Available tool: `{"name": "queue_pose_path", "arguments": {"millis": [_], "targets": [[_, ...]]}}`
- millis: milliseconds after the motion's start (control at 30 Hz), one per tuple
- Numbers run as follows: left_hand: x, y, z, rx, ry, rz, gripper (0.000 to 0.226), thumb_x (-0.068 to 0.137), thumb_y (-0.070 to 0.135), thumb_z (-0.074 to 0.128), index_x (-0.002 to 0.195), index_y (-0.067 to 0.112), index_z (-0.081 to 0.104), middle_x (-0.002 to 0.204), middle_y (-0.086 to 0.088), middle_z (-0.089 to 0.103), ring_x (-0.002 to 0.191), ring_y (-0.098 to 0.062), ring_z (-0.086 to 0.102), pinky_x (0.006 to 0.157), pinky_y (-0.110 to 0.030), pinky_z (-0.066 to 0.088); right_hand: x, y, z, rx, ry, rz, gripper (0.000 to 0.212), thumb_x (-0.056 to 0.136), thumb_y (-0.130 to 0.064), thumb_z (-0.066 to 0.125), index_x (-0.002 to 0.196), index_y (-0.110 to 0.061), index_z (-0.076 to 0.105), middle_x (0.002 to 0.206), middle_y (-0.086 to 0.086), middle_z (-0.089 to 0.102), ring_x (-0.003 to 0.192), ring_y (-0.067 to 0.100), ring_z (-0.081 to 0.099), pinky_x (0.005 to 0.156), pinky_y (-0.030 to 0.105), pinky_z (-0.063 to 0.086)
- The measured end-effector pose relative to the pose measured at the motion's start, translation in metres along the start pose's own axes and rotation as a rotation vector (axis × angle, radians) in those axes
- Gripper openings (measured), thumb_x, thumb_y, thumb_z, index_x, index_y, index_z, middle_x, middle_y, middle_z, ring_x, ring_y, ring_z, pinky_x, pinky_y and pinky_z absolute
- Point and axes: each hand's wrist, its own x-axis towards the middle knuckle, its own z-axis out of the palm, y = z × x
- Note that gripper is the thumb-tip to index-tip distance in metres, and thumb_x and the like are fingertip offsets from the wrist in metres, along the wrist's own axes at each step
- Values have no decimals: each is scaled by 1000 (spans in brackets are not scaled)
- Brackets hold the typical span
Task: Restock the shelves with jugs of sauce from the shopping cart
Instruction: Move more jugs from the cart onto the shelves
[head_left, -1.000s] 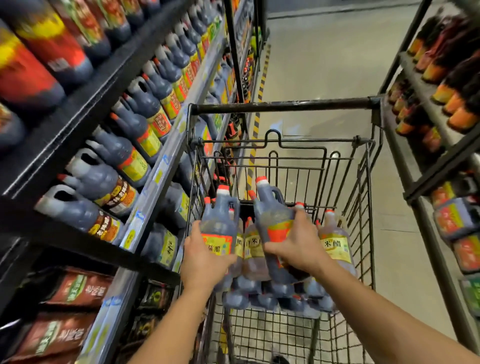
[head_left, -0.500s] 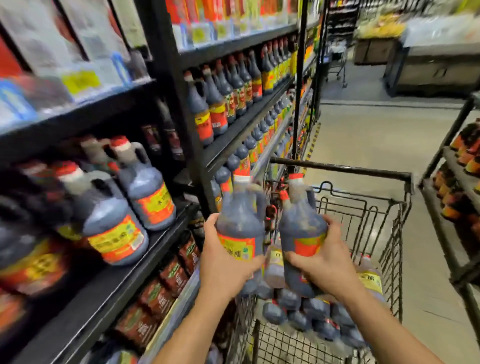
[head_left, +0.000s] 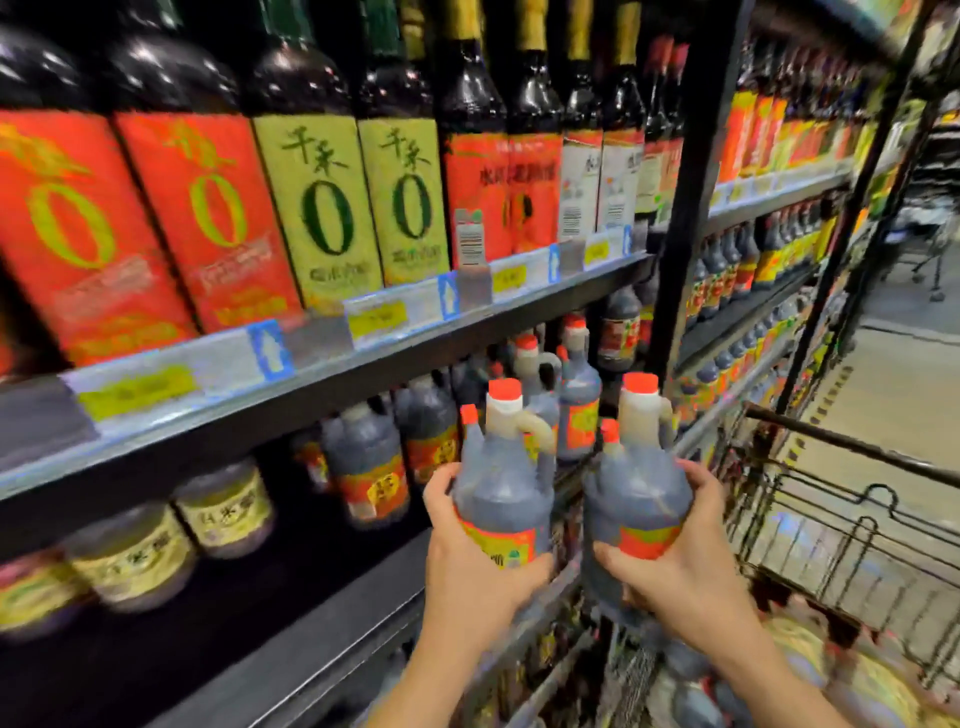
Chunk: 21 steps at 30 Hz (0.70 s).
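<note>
Nearest, the shopping cart stands at the right, just beside the shelving, with spare jugs lying in its basket below the right forearm. The left hand grips the left jug round its labelled body. The right hand grips the right jug the same way. Both jugs are upright, red-capped and side by side, held over the cart's near edge in front of the lower shelf. That shelf shows bare dark deck in front, with yellow-labelled jugs at left and red-labelled shelf jugs further along. The upper shelf overhangs them, carrying tall bottles. A black post rises behind the held jugs. Pale floor runs beyond
</note>
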Motion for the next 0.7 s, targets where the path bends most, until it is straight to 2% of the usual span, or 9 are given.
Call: {"name": "queue_pose_path", "arguments": {"millis": [100, 233, 300, 400, 533, 633, 700], "targets": [[0, -8, -33, 38, 77, -16, 93, 49, 20, 88, 120, 35, 29, 117, 26, 46, 99, 14, 54, 72, -4, 43, -3, -15, 33, 48, -73, -53, 93, 58, 5, 87, 123, -22, 27, 112, -12, 49, 85, -19, 56, 68, 3, 44], [2, -22, -66, 104, 140, -95, 98, 52, 23, 91, 117, 47, 22, 117, 22, 46, 101, 10, 55, 76, -12, 50, 2, -23, 67, 119, -226, -41, 89, 65, 4, 84, 125, -24, 24, 115, -16, 44, 87, -19, 56, 67, 7, 48], [4, -27, -77, 132, 158, -124, 102, 53, 24, 92, 124, 44, 20, 118, 24, 45, 101, 5, 55, 77, -14, 51, 9, -20, 82, 130, -282, -34, 89, 68, 1, 84, 128, -24, 23, 116, -19, 41, 86, -20, 55, 65, 8, 49], [7, -37, -86, 130, 181, -148, 109, 55, 20, 92, 132, 40, 17, 115, 29, 44, 100, 14, 53, 74, -3, 45, 20, -13, 100, 129, -329, -41, 89, 66, -5, 87, 126, -29, 25, 118, -22, 40, 92, -22, 52, 68, 10, 50], [13, -51, -88, 131, 208, -151, 108, 55, 16, 92, 132, 39, 20, 113, 27, 47, 99, 25, 50, 74, -2, 44, 38, -3, 117, 116, -404, -56, 89, 64, -8, 89, 125, -30, 27, 120, -24, 39, 101, -17, 51, 77, 18, 49], [17, -59, -86, 122, 238, -151, 107, 57, 13, 92, 133, 40, 22, 114, 26, 50, 100, 20, 54, 76, -4, 45, 53, 3, 128, 122, -439, -68, 89, 62, -5, 89, 124, -27, 29, 119, -24, 38, 100, -17, 50, 75, 15, 51], [21, -64, -83, 125, 253, -148, 107, 57, 17, 92, 131, 49, 22, 120, 19, 53, 104, 13, 57, 80, -7, 46, 61, 9, 134, 135, -447, -71, 89, 63, -3, 88, 125, -27, 30, 118, -22, 38, 98, -16, 52, 73, 15, 53]]}}
